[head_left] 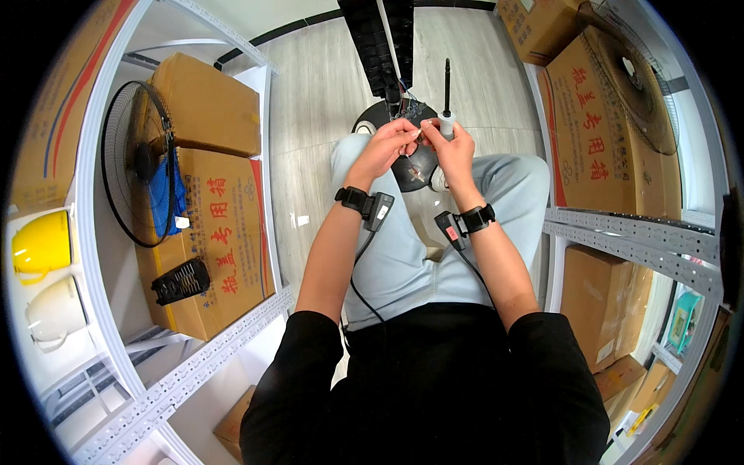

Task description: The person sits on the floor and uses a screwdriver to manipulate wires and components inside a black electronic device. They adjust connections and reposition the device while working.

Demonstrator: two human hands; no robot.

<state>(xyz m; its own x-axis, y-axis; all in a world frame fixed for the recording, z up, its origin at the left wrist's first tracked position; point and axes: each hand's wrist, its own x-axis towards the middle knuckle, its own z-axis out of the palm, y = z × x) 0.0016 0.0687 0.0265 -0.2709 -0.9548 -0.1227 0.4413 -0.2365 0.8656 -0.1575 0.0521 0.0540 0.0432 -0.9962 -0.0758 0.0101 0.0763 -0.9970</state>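
Note:
My left hand (391, 147) and my right hand (451, 147) meet between my knees, fingertips pinched on a small pale piece (419, 133), too small to name. An upright grey cylinder (446, 122) with a thin black rod (447, 85) stands just behind my right fingers; I cannot tell whether they grip it. Beneath my hands is a black round base (407, 174) with a small metal fitting on it. Wires and metal parts (411, 108) sit at the foot of a tall black upright (376, 46) in front of me.
Metal shelving (632, 226) flanks me on both sides with cardboard boxes (198, 101). A wire fan guard (105, 170), blue cloth (167, 201), black tray (180, 280), yellow cup (43, 244) and white cup (54, 314) are at left; another fan guard (659, 101) is at upper right.

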